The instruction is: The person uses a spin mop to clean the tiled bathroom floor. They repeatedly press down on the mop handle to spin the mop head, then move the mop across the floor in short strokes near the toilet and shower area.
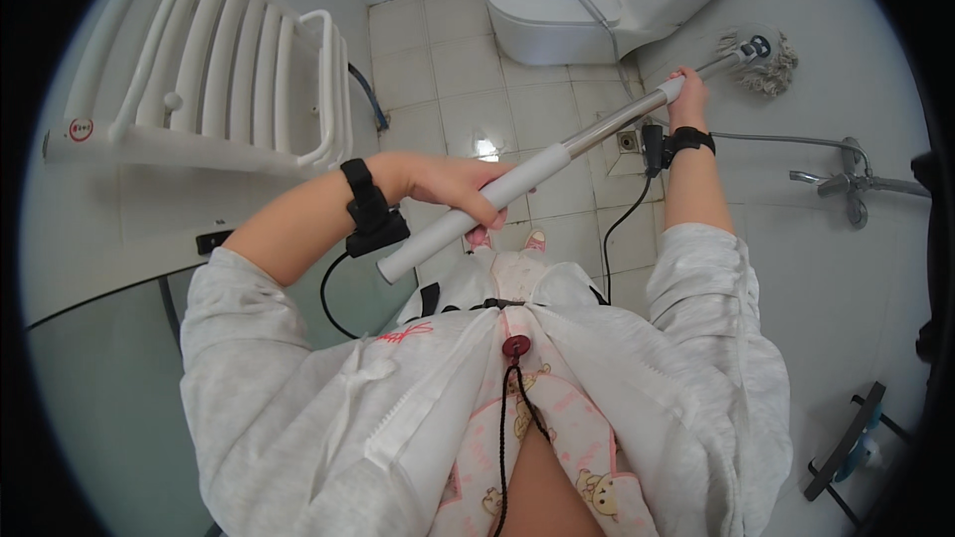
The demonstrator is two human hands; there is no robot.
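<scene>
Left hand [453, 189] and right hand [688, 94] both grip the mop handle [557, 154]; the mop head [761, 60] presses the wall just beyond the right hand, and a round red label [81, 128] marks the towel radiator [229, 70] left of the left hand.

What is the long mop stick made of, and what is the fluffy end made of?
The mop pole looks like shiny metal in the middle, since it gleams silver. Its white sleeve, under the left hand, looks like matte plastic or foam; hard to tell. The right hand grips farther up. The mop head seems to be greyish yarn or cotton strands, loose and stringy.

Mop handle [557, 154] white and silver; toilet [557, 10] white; floor tiles [438, 89] off-white.
</scene>
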